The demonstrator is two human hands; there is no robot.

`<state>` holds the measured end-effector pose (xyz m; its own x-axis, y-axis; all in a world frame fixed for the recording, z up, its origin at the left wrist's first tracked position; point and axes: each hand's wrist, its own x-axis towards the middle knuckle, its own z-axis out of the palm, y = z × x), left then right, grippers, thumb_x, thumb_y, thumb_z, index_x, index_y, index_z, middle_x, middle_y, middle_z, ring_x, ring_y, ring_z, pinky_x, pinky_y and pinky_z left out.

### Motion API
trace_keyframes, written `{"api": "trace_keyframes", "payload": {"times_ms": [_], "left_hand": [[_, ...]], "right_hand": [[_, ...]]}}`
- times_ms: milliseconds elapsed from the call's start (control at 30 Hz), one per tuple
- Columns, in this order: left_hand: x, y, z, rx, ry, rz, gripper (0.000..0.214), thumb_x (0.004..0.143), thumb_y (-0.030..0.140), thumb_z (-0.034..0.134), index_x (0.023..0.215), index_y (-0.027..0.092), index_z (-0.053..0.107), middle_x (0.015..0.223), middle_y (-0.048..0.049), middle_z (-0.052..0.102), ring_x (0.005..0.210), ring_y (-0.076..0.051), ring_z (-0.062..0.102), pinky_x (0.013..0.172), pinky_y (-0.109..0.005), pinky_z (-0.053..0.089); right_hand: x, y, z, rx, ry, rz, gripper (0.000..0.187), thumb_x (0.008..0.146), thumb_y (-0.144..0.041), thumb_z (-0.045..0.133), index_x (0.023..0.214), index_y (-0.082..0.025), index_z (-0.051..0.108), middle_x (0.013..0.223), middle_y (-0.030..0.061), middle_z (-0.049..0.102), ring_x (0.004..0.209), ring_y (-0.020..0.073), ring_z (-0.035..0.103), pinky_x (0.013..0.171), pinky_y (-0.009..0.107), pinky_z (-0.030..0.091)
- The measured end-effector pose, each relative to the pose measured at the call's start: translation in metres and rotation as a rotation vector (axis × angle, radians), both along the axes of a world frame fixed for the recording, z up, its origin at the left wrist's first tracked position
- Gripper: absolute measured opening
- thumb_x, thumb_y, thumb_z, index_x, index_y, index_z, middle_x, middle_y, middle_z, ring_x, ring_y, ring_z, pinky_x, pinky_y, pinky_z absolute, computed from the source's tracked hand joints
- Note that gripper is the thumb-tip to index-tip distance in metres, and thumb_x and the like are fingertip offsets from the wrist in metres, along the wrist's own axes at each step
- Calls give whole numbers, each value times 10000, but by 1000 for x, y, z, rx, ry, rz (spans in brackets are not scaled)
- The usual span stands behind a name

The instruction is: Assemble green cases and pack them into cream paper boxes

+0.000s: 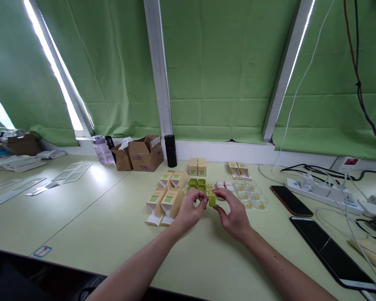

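Above the table's middle, my right hand (pixel 235 213) grips a small green square-sided piece (pixel 212 199) between thumb and fingers. My left hand (pixel 192 205) is pinched closed just left of it; whatever its fingertips hold is too small to make out. Behind my hands sit several green square cups (pixel 197 182) in a clear tray, small yellowish pieces (pixel 209 187) and pale pink blocks (pixel 224 184). Open kraft boxes with green windows (pixel 169 200) stand beside my left hand. Right of my right hand lies a clear plastic tray (pixel 252 195) with round cavities holding yellow bits.
Closed kraft boxes (pixel 197 167) and flatter open ones (pixel 239 170) stand farther back. Phones (pixel 291 200), a power strip (pixel 322 194) and loose cables lie right. Cardboard boxes (pixel 146 154), a black cylinder (pixel 170 151) and a bottle (pixel 102 149) line the back left.
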<state>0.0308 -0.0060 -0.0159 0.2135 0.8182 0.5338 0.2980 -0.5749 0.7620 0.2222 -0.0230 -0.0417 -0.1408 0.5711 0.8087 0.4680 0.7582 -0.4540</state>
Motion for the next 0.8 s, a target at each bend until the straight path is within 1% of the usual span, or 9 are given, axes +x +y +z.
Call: {"api": "trace_keyframes", "payload": {"times_ms": [433,800], "left_hand": [[-1,1,-2,-13,-2,10,136,933,284,623,838,195,664,810,-39,676,793,-188,628,754,-329,489],[-1,3,-3,-37,-31,-4,148,935,317,625,847,204,661,805,-41,673,768,-190,628,721,-325,511]], "right_hand": [[1,1,0,8,2,4,437,935,-124,605,1351,-260,591,1333,111,711,1268,295,677,1048,512,620],[1,1,2,-2,20,3,421,940,-144,612,1343,-265,608,1317,110,716,1253,296,691,1040,503,629]]}}
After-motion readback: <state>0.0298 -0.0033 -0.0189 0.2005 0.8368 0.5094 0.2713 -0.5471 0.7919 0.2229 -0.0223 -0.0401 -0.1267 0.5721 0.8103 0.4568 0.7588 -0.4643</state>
